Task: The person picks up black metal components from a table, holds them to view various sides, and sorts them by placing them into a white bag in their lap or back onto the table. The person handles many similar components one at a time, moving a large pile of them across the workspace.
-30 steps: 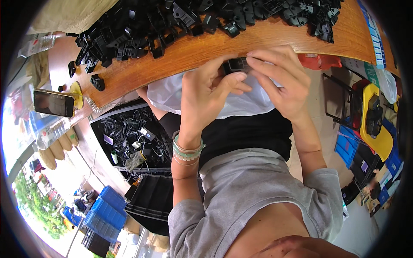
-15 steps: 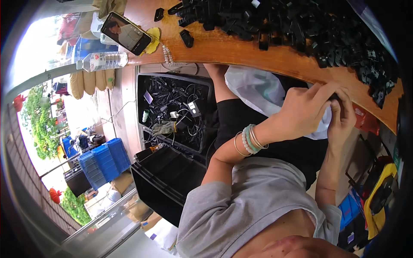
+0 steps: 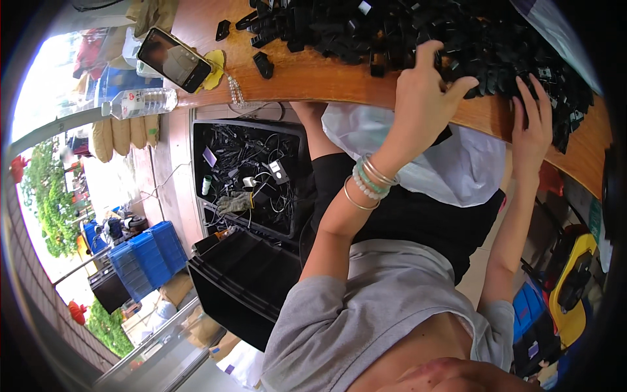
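Head view: looking down past a grey shirt at the wooden table edge (image 3: 339, 81), which is running across the top.
Black parts: a big heap of small black plastic parts (image 3: 418, 32) is lying on the table, spreading toward the right end.
Left hand: the left hand (image 3: 424, 91) is reaching into the heap, fingers spread and curling among the pieces; whether it is gripping one I cannot tell. Bracelets are sitting on its wrist.
Right hand: the right hand (image 3: 532, 124) is lying open, fingers splayed flat on the heap's near edge, holding nothing visible.
Lap: a white plastic bag (image 3: 457, 163) is hanging under the table edge.
Left side: a phone (image 3: 173, 59) is lying on the table, a water bottle (image 3: 140, 102) just beside it, and a black crate of cables (image 3: 248, 176) is standing on the floor below.
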A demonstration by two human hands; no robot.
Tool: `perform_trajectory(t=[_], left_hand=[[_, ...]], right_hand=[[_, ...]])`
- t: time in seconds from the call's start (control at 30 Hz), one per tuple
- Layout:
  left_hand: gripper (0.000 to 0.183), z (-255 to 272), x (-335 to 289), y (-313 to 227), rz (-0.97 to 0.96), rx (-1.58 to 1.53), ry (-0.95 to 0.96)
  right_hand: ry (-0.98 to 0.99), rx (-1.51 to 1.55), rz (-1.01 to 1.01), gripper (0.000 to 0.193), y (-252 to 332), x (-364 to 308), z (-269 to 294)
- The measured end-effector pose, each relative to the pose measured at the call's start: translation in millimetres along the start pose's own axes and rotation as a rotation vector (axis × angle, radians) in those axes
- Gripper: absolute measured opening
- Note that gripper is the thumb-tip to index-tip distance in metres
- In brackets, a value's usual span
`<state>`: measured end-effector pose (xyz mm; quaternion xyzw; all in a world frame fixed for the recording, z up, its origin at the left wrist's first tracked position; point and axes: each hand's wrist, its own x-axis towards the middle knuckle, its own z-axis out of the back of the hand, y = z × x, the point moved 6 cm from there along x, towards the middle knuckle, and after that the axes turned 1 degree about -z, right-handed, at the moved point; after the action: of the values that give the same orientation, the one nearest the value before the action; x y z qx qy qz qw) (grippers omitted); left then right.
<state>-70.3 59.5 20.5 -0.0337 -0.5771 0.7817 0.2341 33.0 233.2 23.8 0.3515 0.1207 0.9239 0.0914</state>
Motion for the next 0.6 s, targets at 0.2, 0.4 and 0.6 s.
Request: perform_trajectory(t=[0.2, 0.4, 0.6], left_hand=[[0.023, -14, 4, -4, -0.116, 0.204, 0.0], [0.024, -2, -16, 12, 0.118, -0.01, 0.017], [0.014, 0, -34, 14, 0.204, -0.263, -0.044]], right_hand=[[-0.051, 0.067, -0.001, 0.027, 7, -14, 7], [-0.024, 0.228, 0.035, 0.032, 18, -22, -1], [-0.11, 0.408, -0.152, 0.053, 10, -30, 4]])
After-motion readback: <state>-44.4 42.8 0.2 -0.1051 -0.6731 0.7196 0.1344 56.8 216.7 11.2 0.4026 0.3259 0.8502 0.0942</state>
